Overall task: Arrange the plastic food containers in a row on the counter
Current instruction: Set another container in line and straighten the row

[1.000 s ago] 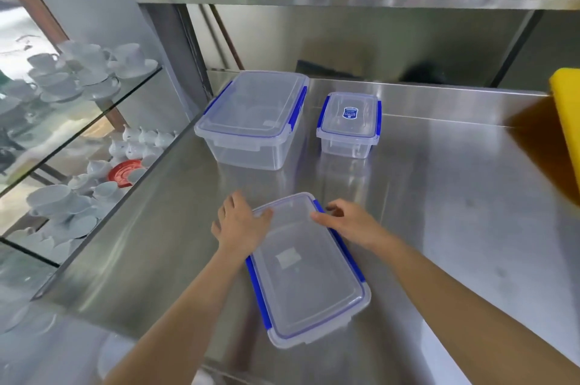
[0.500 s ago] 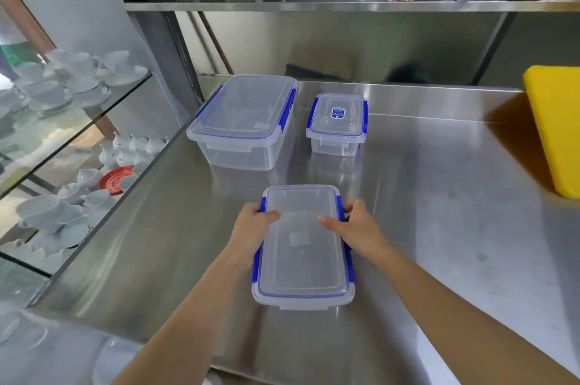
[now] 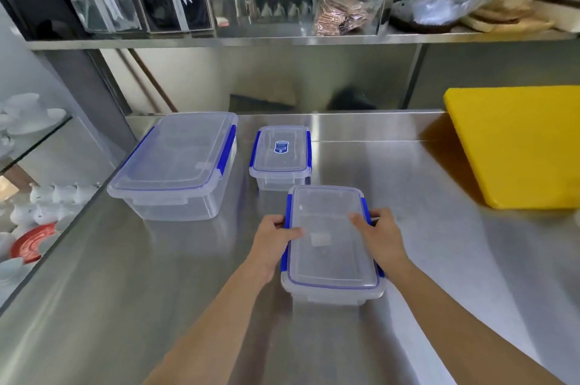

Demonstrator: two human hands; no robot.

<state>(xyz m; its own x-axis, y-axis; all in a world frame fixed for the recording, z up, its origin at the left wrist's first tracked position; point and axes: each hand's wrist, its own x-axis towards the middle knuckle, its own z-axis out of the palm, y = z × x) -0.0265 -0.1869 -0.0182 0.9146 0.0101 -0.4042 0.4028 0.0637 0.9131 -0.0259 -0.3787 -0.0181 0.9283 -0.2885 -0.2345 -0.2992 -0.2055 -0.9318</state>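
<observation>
Container [image 3: 329,246] sits clasped between both hands' grip.

Both forearms bare, reaching forward side by side. Left hand [image 3: 273,238] clamped on the left long edge of the medium container [image 3: 329,246], thumb lying over its lid. Right hand [image 3: 378,235] clamped on the opposite edge, thumb likewise on top.

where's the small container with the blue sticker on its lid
In the head view the small container sits near the back of the steel counter, right of the large container and just behind the held container.
</observation>
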